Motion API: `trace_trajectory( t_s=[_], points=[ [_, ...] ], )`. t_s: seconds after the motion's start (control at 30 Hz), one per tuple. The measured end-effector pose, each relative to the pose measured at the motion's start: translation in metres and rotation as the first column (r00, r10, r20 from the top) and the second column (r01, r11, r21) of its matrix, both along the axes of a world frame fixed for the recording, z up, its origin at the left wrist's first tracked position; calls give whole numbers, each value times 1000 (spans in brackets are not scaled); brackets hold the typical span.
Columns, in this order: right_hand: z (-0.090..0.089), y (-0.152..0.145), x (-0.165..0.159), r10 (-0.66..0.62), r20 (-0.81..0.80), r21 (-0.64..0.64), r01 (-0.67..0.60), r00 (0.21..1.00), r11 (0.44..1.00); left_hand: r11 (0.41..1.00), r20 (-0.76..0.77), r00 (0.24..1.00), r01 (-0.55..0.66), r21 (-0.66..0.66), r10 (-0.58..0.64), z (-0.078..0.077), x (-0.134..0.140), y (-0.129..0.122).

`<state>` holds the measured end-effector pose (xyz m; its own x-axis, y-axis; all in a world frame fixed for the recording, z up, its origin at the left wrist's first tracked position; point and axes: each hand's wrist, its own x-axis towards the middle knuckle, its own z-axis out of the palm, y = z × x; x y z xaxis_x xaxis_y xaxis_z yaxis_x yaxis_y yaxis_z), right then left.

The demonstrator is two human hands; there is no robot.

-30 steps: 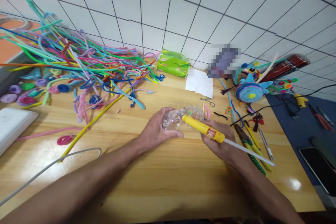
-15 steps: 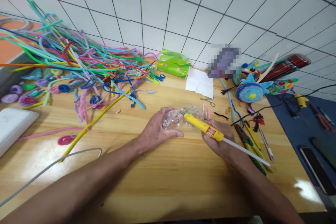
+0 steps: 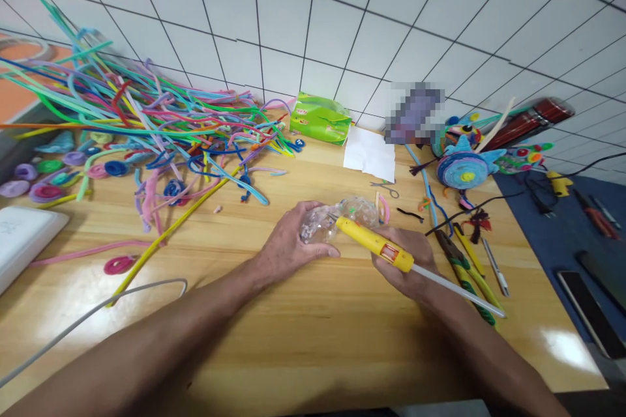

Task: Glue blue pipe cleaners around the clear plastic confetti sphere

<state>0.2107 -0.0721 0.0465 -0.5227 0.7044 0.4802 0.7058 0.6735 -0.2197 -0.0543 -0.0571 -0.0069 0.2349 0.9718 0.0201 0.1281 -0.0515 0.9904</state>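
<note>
My left hand (image 3: 293, 241) is wrapped round one end of a clear plastic piece (image 3: 359, 211), which looks like a see-through bottle or shell with colourful bits on it; its exact kind is hard to make out. In my right hand (image 3: 405, 260) is a yellow hot glue gun (image 3: 374, 244), with a long white glue stick (image 3: 460, 290) coming out of its back. The gun's metal nozzle points left and meets or nearly meets the clear plastic. Just right of the plastic lies a curved pink strip (image 3: 384, 208).
Colourful pipe cleaners (image 3: 171, 111) heap up at the back left, with coiled rolls (image 3: 49, 192) before them. Behind my hands are a green tissue pack (image 3: 320, 118), white paper (image 3: 370, 155) and scissors (image 3: 386, 190). Rightward are a blue fish craft (image 3: 464, 171), pliers (image 3: 460, 260) and the black cord (image 3: 474, 210).
The view has shifted slightly, so most things appear a little farther left. Both hands keep their grip, and the glue gun stays at the clear plastic piece.
</note>
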Motion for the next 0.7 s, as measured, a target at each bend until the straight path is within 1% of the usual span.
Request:
trace_trajectory(
  t_s=[0.13,0.3,0.4,0.63,0.7],
  points=[
    [2,3,0,16,-32,-44,-17,999,999,1000,8,1000,-9,-3,9,-1,0,0],
    [2,6,0,14,3,10,-14,1000,1000,1000,13,1000,-2,-7,2,-3,-1,0],
    [1,5,-2,11,21,12,-11,1000,1000,1000,7,1000,3,-3,-3,-3,-1,0],
    [5,6,-2,-84,-46,-112,78,995,991,1000,-2,1000,-5,-11,5,-1,1,0],
    [5,5,-3,-95,-50,-152,87,994,985,1000,-4,1000,0,-8,0,-1,1,0]
  ],
)
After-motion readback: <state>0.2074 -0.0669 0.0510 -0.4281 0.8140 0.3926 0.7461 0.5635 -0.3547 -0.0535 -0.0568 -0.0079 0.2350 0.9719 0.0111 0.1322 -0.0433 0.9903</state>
